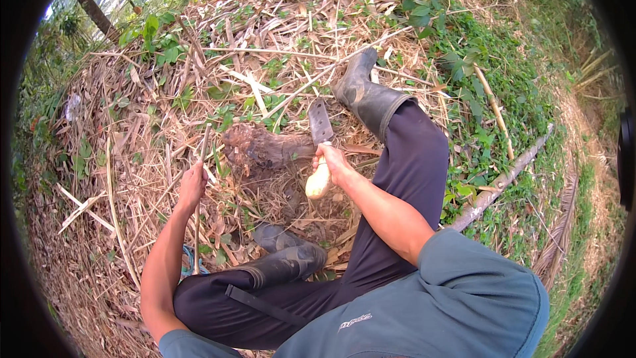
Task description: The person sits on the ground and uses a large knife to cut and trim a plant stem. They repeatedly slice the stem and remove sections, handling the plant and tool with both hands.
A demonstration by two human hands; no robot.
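Knife first: it's out in front of the person, roughly mid-view, dark broad blade with a few holes in it, tip pointing away from the body. Right hand is clamped on it where the blade meets the handle, fingers curled round, and the fat rounded pale yellow handle pokes out below the fist toward the person. Blade sits right by the end of a chunky brown log with a rough, crumbly left end; can't tell if they actually touch. Over to the left, the left hand is closed around a thin stick, held more or less upright, showing above and below the fist. Some blue cord is down near the bottom of that stick, beside the left knee. Person's sitting with the left leg folded in, left boot closer to the body, right boot farther out past the knife. Dark trousers, grey-green shirt. Ground's all dry leaves and straw, with leafy green plants on the right and a thick pale branch lying there too
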